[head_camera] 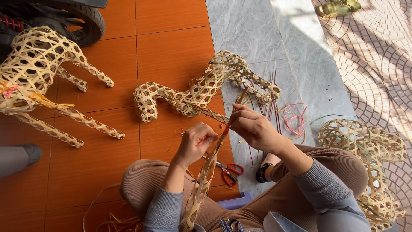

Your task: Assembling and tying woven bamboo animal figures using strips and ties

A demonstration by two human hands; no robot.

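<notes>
Bamboo lattice figure being tied with red string, seated person, tile floor.

Woven leg strip (201, 180) runs up from the lap between both hands to the woven animal frame (201, 90) lying on the orange floor tiles (171, 38). Left hand (195, 144) fingers pinched narrow on a red string (214, 134) at the strip; right hand (253, 126) fingers closed on the same string and strip, just beside the left. Red-handled scissors (229, 169) on the floor under the hands, between the knees. Pink string loops (294, 116) and loose sticks on grey stone beyond. Second lattice piece (369, 163) by the right knee, finished legged figure (38, 73) far left, tyre (88, 23) behind it.
</notes>
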